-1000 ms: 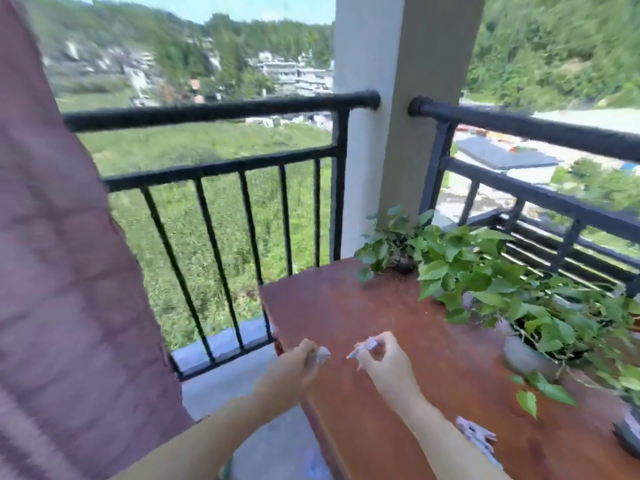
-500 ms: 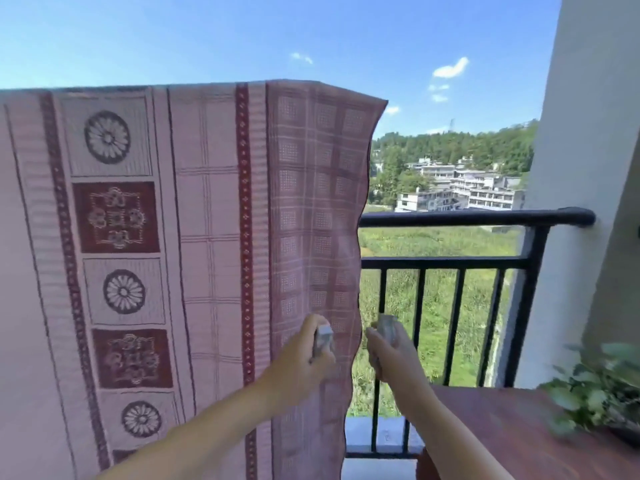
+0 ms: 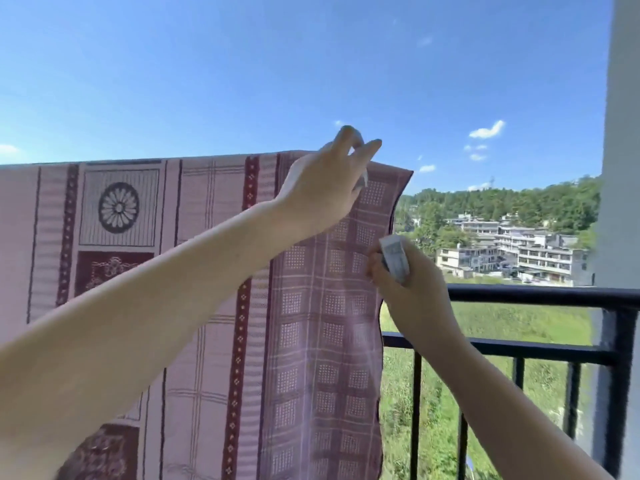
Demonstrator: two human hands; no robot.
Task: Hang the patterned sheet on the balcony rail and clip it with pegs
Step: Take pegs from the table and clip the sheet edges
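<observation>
The pink and maroon patterned sheet hangs down from a high line across the left and middle of the view. My left hand is raised at the sheet's top right corner, pinching a pale peg against the top edge; most of that peg is hidden by my fingers. Lower and to the right, my right hand is closed around a second pale peg, held beside the sheet's right edge and apart from it.
The black balcony rail with vertical bars runs to the right of the sheet, ending at a pale pillar on the far right. Beyond lie green fields, buildings and wooded hills under blue sky.
The view tilted further up. My left hand rose from waist height to the sheet's top right corner with its peg. My right hand also lifted, still holding its peg.
</observation>
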